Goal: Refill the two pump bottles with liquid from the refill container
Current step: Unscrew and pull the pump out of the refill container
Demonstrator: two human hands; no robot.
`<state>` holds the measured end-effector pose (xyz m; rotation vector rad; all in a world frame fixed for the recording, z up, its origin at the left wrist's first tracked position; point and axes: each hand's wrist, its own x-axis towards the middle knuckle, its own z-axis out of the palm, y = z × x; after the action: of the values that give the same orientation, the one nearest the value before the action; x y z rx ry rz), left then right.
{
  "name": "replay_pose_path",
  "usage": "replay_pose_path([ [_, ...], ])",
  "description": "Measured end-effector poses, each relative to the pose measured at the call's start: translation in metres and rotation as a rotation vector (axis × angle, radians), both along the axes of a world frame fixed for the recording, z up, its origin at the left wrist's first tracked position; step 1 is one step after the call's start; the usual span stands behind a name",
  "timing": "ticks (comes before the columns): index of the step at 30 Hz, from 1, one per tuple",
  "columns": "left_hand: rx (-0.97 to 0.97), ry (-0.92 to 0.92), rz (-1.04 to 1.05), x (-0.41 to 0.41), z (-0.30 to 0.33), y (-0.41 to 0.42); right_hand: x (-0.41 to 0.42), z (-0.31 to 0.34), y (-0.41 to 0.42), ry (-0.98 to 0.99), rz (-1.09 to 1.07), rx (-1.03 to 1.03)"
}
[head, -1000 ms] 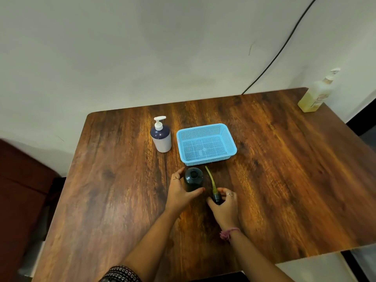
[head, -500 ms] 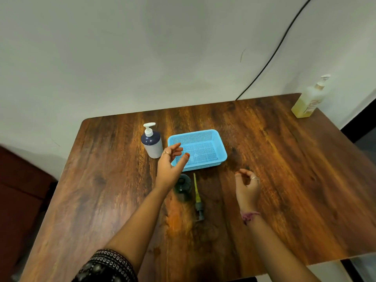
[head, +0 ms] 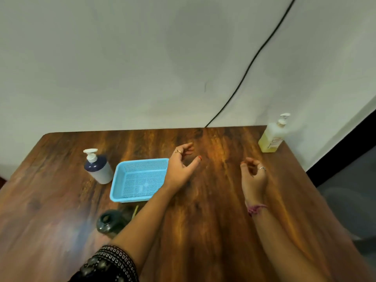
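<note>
**Dim, warm light with soft focus all over**

Pretty dim overall, kind of yellowish. The wooden counter (head: 213,220) catches a warm glare streak down its middle and a pale hazy sheen at the near left. The wall (head: 142,58) has faint grey mottled shading. Wide-angle bend shows in the counter edges, and the dark open bottle (head: 108,220) looks smeared and blurry

A plain pale wall (head: 122,58) is filling the upper half of the view, and a black cable (head: 252,60) is running diagonally down it to the far edge of the surface (head: 213,220). That dark, glossy wood grain is catching warm light. At right, a black strip (head: 345,143) is edging grey floor (head: 354,180).
</note>
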<state>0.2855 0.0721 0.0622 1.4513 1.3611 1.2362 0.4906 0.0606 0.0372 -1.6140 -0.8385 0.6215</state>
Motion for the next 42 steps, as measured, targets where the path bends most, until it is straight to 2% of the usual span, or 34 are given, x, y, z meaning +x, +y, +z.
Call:
replay_pose_path([
  [4, 0.001, 0.01, -0.056, 0.063, -0.003, 0.027, 0.06, 0.015, 0.032, 0.002, -0.015, 0.036],
  [12, -0.039, 0.145, -0.181, 0.191, -0.007, 0.095, 0.171, 0.04, 0.111, -0.036, -0.03, 0.061],
  [23, -0.24, 0.315, -0.273, 0.318, -0.038, 0.192, 0.247, 0.021, 0.194, -0.154, 0.082, -0.042],
  [30, -0.319, 0.255, -0.256, 0.349, -0.063, 0.228, 0.262, 0.003, 0.221, -0.23, 0.179, -0.112],
  [34, -0.322, 0.195, -0.288, 0.359, -0.072, 0.238, 0.267, -0.004, 0.229, -0.307, 0.166, -0.136],
  [42, -0.314, 0.103, -0.207, 0.336, -0.074, 0.233, 0.258, 0.005, 0.224, -0.342, 0.269, -0.168],
])
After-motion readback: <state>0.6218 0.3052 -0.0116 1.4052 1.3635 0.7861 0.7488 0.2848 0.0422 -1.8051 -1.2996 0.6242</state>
